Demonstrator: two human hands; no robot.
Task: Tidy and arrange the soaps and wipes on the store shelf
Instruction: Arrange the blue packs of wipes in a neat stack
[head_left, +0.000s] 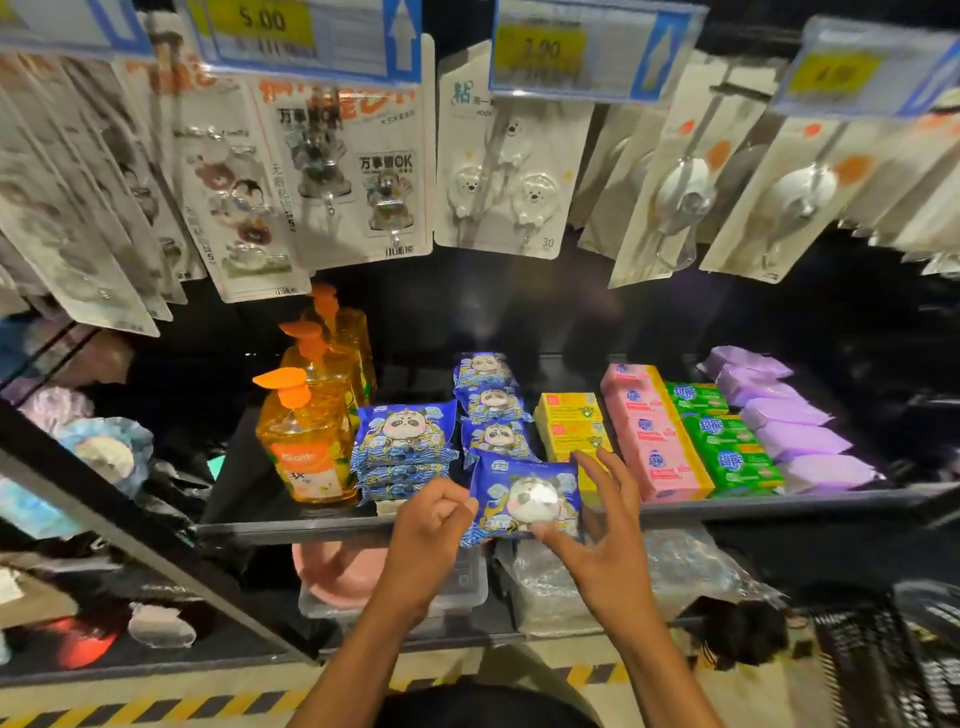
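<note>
At the store shelf's front edge, the wipes pack is lying sideways between the hands, the left hand pinching its left edge, the right hand gripping its right.

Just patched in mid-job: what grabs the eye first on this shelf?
Both hands hold a blue panda pack at the front edge of the shelf, the left hand pinching its left side and the right hand gripping its right. Orange pump bottles stand to its left. To its right run bright rows of yellow boxes, pink boxes, green boxes and purple packs.
</note>
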